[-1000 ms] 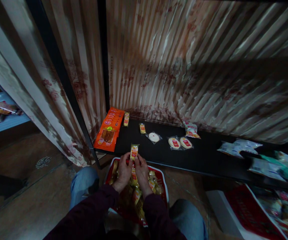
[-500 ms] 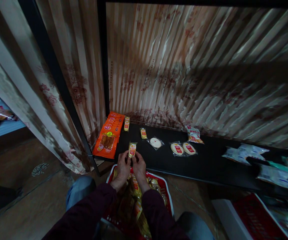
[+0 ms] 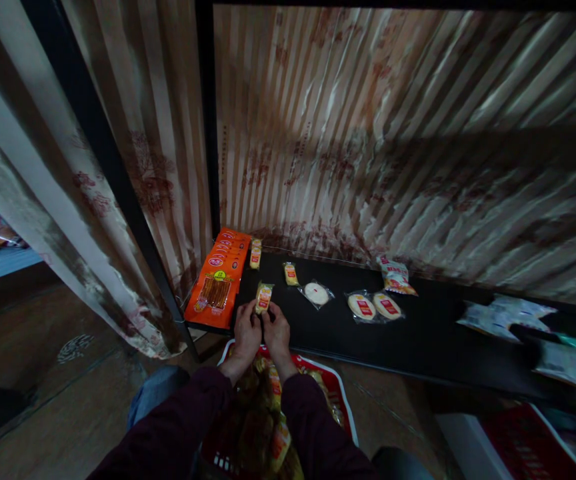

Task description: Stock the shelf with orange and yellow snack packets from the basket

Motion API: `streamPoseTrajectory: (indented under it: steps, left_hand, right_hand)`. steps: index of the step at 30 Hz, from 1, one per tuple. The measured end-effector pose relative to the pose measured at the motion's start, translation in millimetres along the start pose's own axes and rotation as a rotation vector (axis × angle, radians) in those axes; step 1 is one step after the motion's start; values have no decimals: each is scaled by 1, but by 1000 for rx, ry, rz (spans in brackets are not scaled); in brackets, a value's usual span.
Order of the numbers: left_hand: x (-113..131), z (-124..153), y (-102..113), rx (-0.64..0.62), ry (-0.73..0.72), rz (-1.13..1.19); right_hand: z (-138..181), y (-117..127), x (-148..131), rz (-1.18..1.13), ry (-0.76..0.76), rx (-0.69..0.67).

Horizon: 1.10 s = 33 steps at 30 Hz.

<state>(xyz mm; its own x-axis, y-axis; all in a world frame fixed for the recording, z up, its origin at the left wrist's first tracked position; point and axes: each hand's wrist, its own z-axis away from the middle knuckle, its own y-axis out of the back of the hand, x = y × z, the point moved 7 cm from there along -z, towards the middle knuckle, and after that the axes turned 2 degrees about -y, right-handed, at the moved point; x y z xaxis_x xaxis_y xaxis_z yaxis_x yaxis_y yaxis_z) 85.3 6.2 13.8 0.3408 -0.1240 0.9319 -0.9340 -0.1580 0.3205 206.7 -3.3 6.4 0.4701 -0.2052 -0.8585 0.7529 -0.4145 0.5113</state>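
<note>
Between the fingertips of my left hand (image 3: 247,330) and my right hand (image 3: 277,331) is a small yellow wrapped snack cake (image 3: 263,298) with a red and white label. Both hands are closed on its lower end, over the front edge of the black shelf (image 3: 318,333). Below my wrists, a red basket with a white rim (image 3: 352,417) holds several similar yellow packs (image 3: 279,443). On the shelf beyond my hands lie another yellow snack cake (image 3: 291,274) and a further yellow pack (image 3: 255,255) at the back.
Orange snack packets (image 3: 217,283) overlap at the shelf's left end, beside a black post (image 3: 209,120). Round wrapped cakes (image 3: 317,294), a white-red bag (image 3: 397,275) and pale packets (image 3: 505,316) lie rightward. A red box (image 3: 528,443) stands on the floor; a patterned curtain (image 3: 368,133) hangs behind.
My hands and the held snack cake stay nearly in place, with the cake tilted slightly more. The view has shifted a little, so shelf items appear lower and farther right.
</note>
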Motion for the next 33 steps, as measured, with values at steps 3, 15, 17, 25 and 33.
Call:
streamPoseTrajectory:
  steps: [3, 15, 17, 25, 33]
  left_hand:
    - [-2, -5, -1, 9, 6, 1]
    - [-13, -30, -5, 47, 55, 43]
    - [-13, -33, -6, 43, 66, 43]
    - [-16, -48, -11, 27, 115, 60]
    - [-14, -59, -15, -7, 159, 74]
  right_hand:
    - [-8, -6, 0, 34, -5, -11]
    - [-34, -20, -11, 95, 9, -7]
    - [-38, -22, -11, 91, 25, 7]
    - [-55, -34, -10, 67, 70, 14]
    - [-66, -39, -13, 123, 62, 27]
